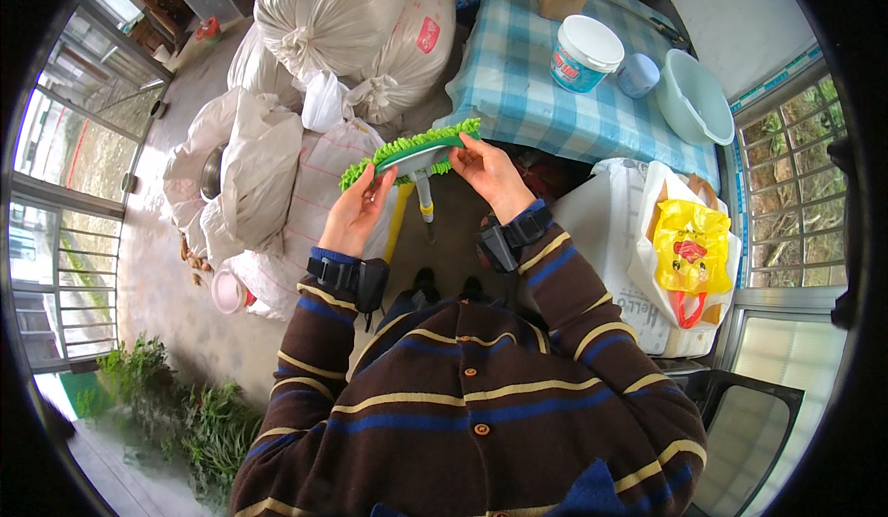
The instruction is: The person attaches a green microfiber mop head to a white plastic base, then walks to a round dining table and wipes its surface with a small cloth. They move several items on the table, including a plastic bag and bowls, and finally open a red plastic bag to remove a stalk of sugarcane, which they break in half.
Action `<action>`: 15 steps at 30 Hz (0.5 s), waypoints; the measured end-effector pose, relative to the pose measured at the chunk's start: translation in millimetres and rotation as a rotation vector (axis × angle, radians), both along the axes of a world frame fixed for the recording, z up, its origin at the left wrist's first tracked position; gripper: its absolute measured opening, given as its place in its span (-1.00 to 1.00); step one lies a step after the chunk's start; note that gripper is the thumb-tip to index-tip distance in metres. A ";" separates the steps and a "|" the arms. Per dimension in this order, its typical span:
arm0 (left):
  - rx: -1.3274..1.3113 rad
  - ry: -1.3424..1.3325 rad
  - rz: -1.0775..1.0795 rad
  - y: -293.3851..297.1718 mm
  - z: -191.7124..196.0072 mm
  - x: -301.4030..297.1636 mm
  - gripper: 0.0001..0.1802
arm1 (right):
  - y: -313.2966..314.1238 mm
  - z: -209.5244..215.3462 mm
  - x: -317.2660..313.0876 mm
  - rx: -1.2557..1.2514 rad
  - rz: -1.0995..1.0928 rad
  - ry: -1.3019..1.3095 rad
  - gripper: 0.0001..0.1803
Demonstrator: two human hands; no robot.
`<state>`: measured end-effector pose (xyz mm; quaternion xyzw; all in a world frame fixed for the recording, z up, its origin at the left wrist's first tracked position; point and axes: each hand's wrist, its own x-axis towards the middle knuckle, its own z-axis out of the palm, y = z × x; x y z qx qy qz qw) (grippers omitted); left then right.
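L hand point(349, 219) & R hand point(495, 179) are finger-pinching mop head point(418, 157) by left/right ends, prob. best hold; likely light, stiff-backed, soft-fringed.

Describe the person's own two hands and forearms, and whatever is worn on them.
The left hand and right hand are bare, with no gloves. The sleeves are dark brown with cream and blue stripes, and blue cuffs show at the wrists. Each wrist wears a black strap with a dark, boxy unit attached.
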<state>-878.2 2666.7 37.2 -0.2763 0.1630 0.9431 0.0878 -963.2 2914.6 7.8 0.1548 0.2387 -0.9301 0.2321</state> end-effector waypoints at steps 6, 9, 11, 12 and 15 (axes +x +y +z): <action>-0.042 0.055 0.031 -0.3 -11.0 -7.8 -0.79 | 1.1 -1.9 7.3 0.034 0.019 0.063 -0.89; -0.155 0.191 0.010 3.2 -21.6 -4.7 -0.74 | 5.8 -9.0 8.3 0.034 0.049 0.116 -0.82; -0.275 0.223 0.014 7.2 -30.4 -0.8 -0.70 | 8.3 -17.1 7.7 0.079 0.066 0.143 -0.75; -0.334 0.187 0.018 9.2 -34.8 0.4 -0.68 | 9.6 -21.9 8.2 0.133 0.066 0.144 -0.71; -0.412 0.090 -0.020 11.7 -46.3 4.2 -0.66 | 10.6 -38.7 13.8 0.308 0.069 0.135 -0.63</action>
